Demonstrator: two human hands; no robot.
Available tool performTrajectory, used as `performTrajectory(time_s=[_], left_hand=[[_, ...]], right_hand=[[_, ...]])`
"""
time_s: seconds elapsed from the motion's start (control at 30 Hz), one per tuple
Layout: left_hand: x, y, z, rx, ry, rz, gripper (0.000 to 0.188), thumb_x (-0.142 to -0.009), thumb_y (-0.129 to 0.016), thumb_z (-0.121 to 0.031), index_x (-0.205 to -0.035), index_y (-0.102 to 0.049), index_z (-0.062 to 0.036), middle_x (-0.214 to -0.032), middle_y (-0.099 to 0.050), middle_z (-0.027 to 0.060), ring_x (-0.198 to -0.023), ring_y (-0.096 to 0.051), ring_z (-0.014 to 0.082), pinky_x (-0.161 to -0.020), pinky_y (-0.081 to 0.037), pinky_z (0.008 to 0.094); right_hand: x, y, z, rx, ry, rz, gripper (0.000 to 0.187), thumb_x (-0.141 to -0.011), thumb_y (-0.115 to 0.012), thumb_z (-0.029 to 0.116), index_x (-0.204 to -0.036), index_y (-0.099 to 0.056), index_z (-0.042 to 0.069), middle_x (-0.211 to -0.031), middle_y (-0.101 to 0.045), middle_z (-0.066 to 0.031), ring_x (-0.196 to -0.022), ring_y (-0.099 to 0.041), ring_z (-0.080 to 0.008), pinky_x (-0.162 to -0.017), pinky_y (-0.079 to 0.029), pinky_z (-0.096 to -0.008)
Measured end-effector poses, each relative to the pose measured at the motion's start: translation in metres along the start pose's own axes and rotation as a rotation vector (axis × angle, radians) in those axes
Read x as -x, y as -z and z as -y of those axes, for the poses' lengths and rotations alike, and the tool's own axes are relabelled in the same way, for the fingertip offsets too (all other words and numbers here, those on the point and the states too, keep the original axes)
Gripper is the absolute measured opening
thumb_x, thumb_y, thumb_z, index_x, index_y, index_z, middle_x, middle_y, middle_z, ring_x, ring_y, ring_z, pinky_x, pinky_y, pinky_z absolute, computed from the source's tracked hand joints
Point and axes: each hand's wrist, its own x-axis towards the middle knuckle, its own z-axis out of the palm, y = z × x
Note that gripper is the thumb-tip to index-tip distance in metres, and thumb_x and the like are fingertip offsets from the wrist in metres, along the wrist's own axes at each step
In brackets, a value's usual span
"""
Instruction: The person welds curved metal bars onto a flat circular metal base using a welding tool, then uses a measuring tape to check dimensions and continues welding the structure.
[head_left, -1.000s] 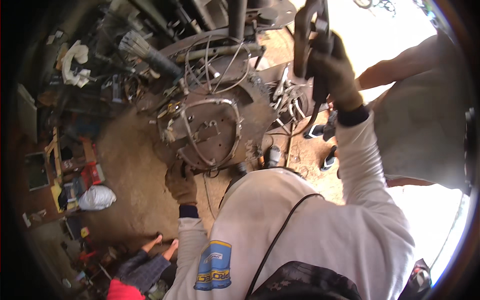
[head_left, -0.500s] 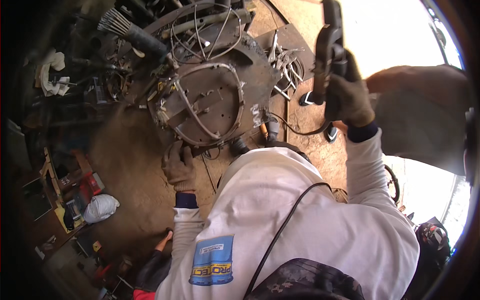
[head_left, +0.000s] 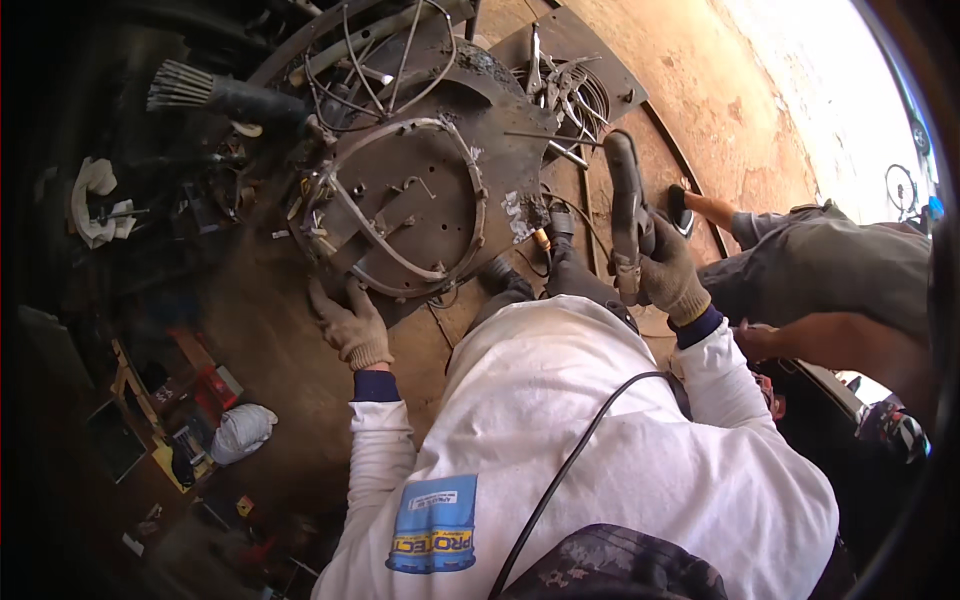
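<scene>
My right hand (head_left: pixel 672 275), in a tan work glove, is closed round a dark welding electrode holder (head_left: pixel 626 215). A thin rod (head_left: pixel 553 137) sticks out from its far end toward the metal table (head_left: pixel 440 200). On that table lies a bent metal hoop frame (head_left: pixel 478 190) with a bar curving across it. My left hand (head_left: pixel 352 325), also gloved, is at the table's near left edge beside the hoop, fingers apart. Whether its fingertips press on the edge is hard to see.
Locking pliers (head_left: pixel 535 60) and coiled wire (head_left: pixel 595 95) lie on a plate at the far right. A bundle of rods in a dark tube (head_left: pixel 235 95) stands far left. Another person (head_left: pixel 830 260) is close on the right. A cable (head_left: pixel 570 460) crosses my shirt.
My right hand has come down and toward the table with the electrode holder. My left hand's fingers have spread at the table edge. The other person's legs have come into view on the right.
</scene>
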Motion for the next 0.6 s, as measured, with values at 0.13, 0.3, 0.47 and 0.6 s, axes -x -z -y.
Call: performTrajectory(time_s=[0.13,0.3,0.47,0.6], left_hand=[[-0.009,-0.011,0.023,0.016,-0.088,0.05,0.058,-0.096,-0.063,-0.029,-0.143,-0.045,0.0003,-0.138,-0.054,0.0271,-0.124,-0.054,0.0444,-0.104,-0.044,0.0483],[-0.009,-0.008,0.021,0.029,-0.02,0.135,0.054,-0.097,-0.06,-0.028,-0.142,-0.047,0.0007,-0.14,-0.053,0.0286,-0.124,-0.054,0.0446,-0.103,-0.044,0.0478],[-0.009,-0.001,0.004,0.013,0.066,0.195,0.054,-0.099,-0.057,-0.033,-0.144,-0.046,-0.0032,-0.137,-0.055,0.0285,-0.122,-0.056,0.0465,-0.1,-0.047,0.0484],[-0.007,0.0,0.003,-0.018,0.09,0.202,0.055,-0.1,-0.055,-0.034,-0.146,-0.045,-0.0057,-0.138,-0.056,0.0269,-0.123,-0.056,0.0451,-0.101,-0.047,0.0475]], right_hand=[[-0.005,-0.006,-0.017,0.119,0.091,-0.032,0.051,-0.084,-0.081,0.014,-0.128,-0.058,0.0,-0.116,-0.068,-0.0095,-0.103,-0.064,-0.0149,-0.09,-0.052,-0.0304],[-0.016,-0.011,-0.026,0.255,0.102,-0.049,0.054,-0.082,-0.082,0.021,-0.127,-0.06,0.001,-0.112,-0.069,-0.0105,-0.1,-0.065,-0.0156,-0.088,-0.052,-0.0314],[-0.021,-0.011,-0.033,0.256,0.054,-0.078,0.055,-0.081,-0.082,0.025,-0.125,-0.061,0.0,-0.108,-0.071,-0.0115,-0.097,-0.067,-0.017,-0.086,-0.053,-0.032],[-0.024,-0.012,-0.031,0.3,0.071,-0.054,0.055,-0.082,-0.081,0.027,-0.126,-0.06,0.0,-0.11,-0.071,-0.0128,-0.098,-0.067,-0.0172,-0.087,-0.053,-0.0323]])
